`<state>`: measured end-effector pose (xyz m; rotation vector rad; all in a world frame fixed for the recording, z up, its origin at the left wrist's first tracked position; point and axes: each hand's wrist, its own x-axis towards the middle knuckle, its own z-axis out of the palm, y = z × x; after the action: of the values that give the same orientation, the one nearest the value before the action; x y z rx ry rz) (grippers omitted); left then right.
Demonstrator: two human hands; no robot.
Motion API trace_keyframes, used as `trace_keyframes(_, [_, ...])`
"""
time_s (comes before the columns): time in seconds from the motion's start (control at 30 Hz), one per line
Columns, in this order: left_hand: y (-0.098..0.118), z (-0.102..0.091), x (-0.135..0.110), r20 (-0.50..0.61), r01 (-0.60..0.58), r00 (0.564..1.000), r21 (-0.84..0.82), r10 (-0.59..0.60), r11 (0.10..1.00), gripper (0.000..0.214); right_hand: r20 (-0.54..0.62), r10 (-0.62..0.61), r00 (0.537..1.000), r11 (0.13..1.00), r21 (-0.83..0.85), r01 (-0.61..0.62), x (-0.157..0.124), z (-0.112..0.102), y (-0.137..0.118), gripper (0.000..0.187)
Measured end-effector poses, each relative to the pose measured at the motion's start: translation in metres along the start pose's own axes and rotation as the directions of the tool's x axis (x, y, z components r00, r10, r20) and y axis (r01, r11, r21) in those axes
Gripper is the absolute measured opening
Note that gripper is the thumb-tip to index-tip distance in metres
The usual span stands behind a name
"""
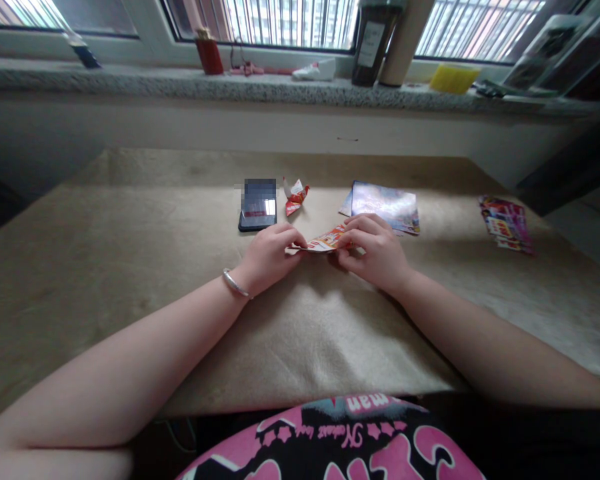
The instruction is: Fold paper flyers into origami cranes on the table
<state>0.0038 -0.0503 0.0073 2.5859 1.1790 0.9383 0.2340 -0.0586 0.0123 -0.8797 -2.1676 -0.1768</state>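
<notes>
Between my two hands is a folded piece of red, yellow and white printed paper (324, 241), held just above the table. My left hand (274, 255), with a silver bangle at the wrist, pinches the paper's left end. At the other end, my right hand (373, 250) grips it with thumb and fingers, hiding part of it. Just beyond the paper stands a small folded paper figure (296, 198) in similar red and white. A dark phone (259, 207) lies beside that figure, beyond my left hand.
Shiny printed sheets (386, 205) lie beyond my right hand. Several pink and purple cards (507, 225) are fanned at the table's right. The windowsill (155, 80) behind holds a red container (209, 53), a dark bottle (373, 47) and a yellow block (454, 79).
</notes>
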Motion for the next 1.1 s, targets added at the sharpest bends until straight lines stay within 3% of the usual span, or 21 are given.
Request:
trace_keyframes(0.33, [-0.001,-0.002,-0.001,-0.223,-0.054,0.975,-0.192,0.01,0.98,0.009,0.016,0.004,1.0,1.0,0.024,-0.004,0.0,-0.003,0.001,0.005])
trace_keyframes(0.47, [-0.001,-0.002,0.0,-0.283,-0.122,0.957,-0.173,0.069,0.977,0.01,0.031,0.009,0.999,0.999,0.038,-0.011,0.0,-0.002,0.0,0.006])
trace_keyframes(0.77, [-0.001,0.001,-0.002,-0.176,-0.181,0.973,-0.199,0.147,0.963,0.025,0.139,0.111,0.984,0.991,0.055,-0.12,-0.003,0.002,0.005,0.006])
trace_keyframes(1.1, [0.008,-0.006,0.001,-0.136,-0.198,0.976,-0.248,0.168,0.948,0.006,0.122,0.119,0.985,0.986,0.106,-0.132,-0.003,0.005,0.007,0.005])
